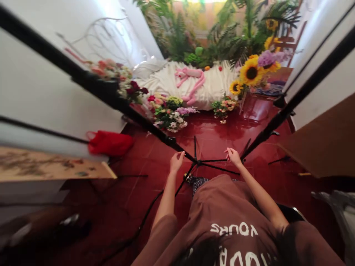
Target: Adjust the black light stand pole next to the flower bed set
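Head view: the left hand (177,161), fingers curled, is just beside the left black stand (97,84); whether it grips cannot be told. The right hand (234,156) is loosely open near the right black stand (273,123). Legs (213,160) obstruct the red floor (210,129) before the flowers (170,112). A red bundle (111,143) lies left, a brown panel (324,140) right; beyond, a pink plush toy (191,74) rests on white cloth (161,83).

I see a loose brown T-shirt (222,201) with short sleeves (164,229) and chunky white lettering (234,229), bare left hand (176,161) and right hand (234,156), and probably a dark, pale-flecked lower garment (198,183).
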